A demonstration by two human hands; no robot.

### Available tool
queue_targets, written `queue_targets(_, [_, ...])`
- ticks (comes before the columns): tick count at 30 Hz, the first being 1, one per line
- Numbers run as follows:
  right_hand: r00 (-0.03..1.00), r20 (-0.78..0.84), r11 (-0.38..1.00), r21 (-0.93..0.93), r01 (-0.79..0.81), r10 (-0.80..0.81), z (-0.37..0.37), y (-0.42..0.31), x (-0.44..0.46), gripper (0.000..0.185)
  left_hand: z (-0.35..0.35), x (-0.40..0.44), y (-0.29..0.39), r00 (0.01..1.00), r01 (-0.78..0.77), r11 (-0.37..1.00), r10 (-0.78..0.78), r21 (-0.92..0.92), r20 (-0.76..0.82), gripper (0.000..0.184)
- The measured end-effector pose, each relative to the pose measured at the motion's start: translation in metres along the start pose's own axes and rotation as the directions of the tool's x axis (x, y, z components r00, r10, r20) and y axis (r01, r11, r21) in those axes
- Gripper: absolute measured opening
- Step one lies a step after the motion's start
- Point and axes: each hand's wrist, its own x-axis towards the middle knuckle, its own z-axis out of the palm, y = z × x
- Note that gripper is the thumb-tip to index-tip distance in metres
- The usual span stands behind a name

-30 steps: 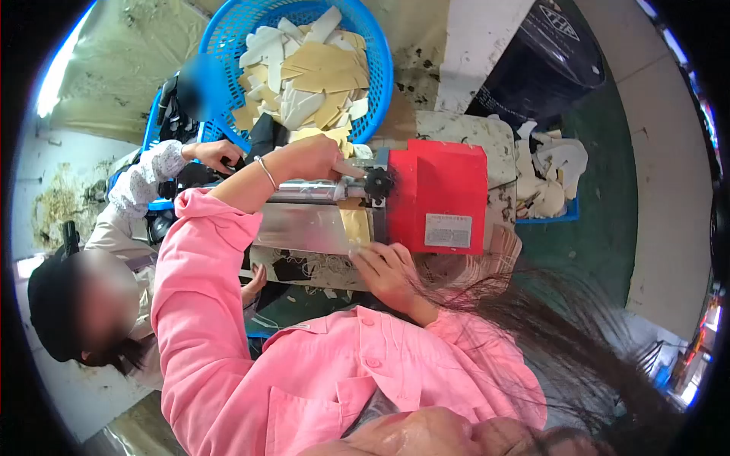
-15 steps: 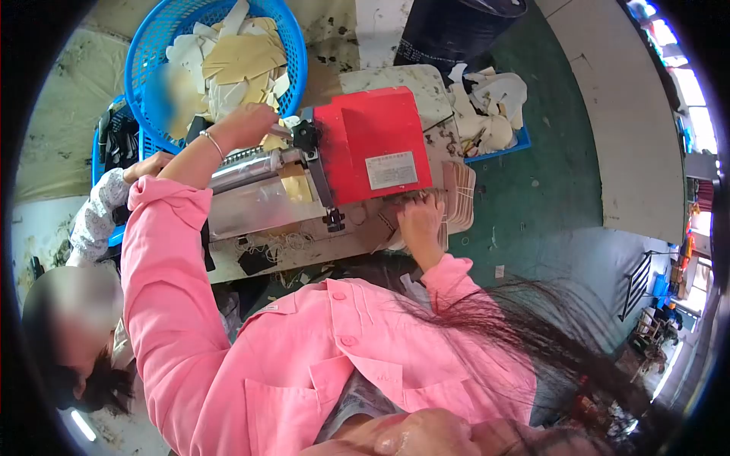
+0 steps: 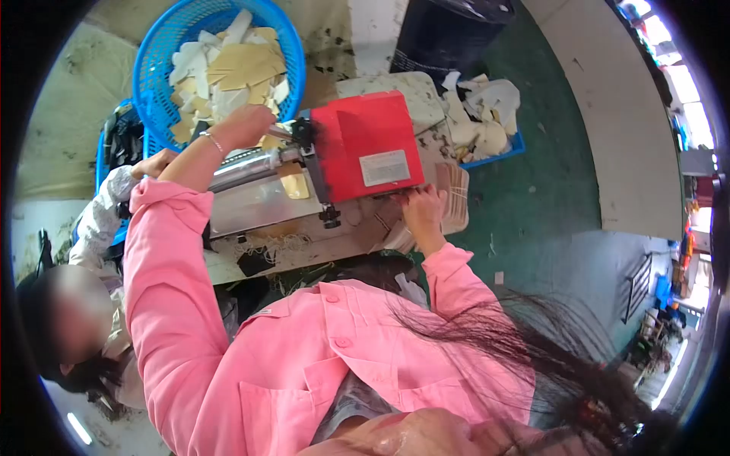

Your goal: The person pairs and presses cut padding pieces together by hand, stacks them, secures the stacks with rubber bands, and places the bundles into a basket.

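Observation:
A red machine housing (image 3: 365,133) with a label stands on the worktable, and long metal rollers (image 3: 243,169) run leftward from it. My left hand (image 3: 242,127) is closed at the far side of the rollers, beside a short metal bar; its fingertips and anything in them are hidden. At the lower right corner of the housing is my right hand (image 3: 423,213), its bent fingers a little apart against the edge. Near it lies a bundle of flat tan pieces (image 3: 456,196) tied with string. A tan cut piece (image 3: 293,182) shows below the rollers, over a clear plate (image 3: 262,209).
Behind the rollers stands a blue basket (image 3: 295,83) of tan and white cut pieces. A blue tray (image 3: 496,156) with pale scraps is at the right, below a dark drum (image 3: 449,38). At left, another person's hand (image 3: 156,163) is close to my left forearm.
My right hand has moved up slightly against the housing's lower edge. My left hand keeps its place at the rollers. The whole view has shifted a little.

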Motion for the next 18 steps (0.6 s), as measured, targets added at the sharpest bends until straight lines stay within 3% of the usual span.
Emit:
queue_targets(3, [0.998, -0.054, 0.996, -0.084, 0.034, -0.039, 0.013, 0.005, 0.001, 0.022, 0.007, -0.001, -0.008, 0.998, -0.051, 0.998, 0.052, 0.048, -0.019, 0.005])
queue_targets(10, [0.975, -0.167, 0.984, 0.084, 0.16, -0.144, 0.009, 0.008, 0.009, 0.024, -0.003, 0.002, 0.002, 0.998, 0.012, 0.992, -0.019, 0.123, 0.062, 0.005])
queue_targets(18, [0.983, -0.116, 0.984, 0.093, 0.15, -0.139, 0.007, 0.006, 0.01, 0.021, -0.018, 0.006, -0.013, 0.999, 0.036, 0.985, -0.034, 0.167, -0.013, 0.008])
